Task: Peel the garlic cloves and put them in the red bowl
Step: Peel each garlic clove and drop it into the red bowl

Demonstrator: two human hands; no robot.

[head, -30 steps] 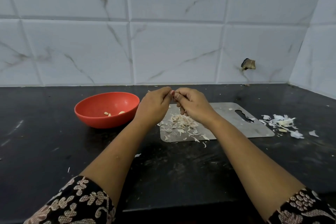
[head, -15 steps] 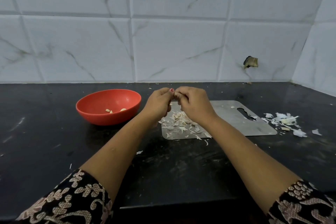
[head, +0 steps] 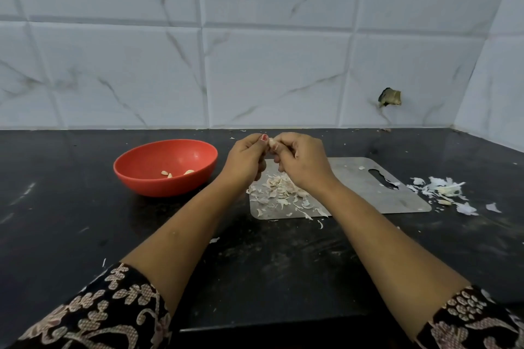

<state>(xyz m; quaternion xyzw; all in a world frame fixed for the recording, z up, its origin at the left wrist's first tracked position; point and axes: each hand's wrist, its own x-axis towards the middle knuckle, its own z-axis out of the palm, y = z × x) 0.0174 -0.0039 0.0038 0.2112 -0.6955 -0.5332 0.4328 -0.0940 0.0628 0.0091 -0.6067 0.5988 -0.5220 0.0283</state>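
A small pale garlic clove (head: 271, 143) is pinched between my left hand (head: 246, 159) and my right hand (head: 302, 161), held together above the far left part of a grey cutting board (head: 365, 193). Both hands have their fingers curled round the clove, which is mostly hidden. A heap of garlic skins (head: 279, 193) lies on the board under my hands. To the left, the red bowl (head: 136, 170) sits on the black counter with a few peeled cloves (head: 170, 174) in it.
More skins and garlic pieces (head: 442, 190) lie on the counter right of the board. A marbled tile wall runs behind, with a side wall at the far right. Stray skin flakes (head: 214, 240) dot the black counter (head: 71, 221) in front.
Both hands stay together on the clove above the board; the fingers have shifted slightly and a bit of the clove shows between them now.
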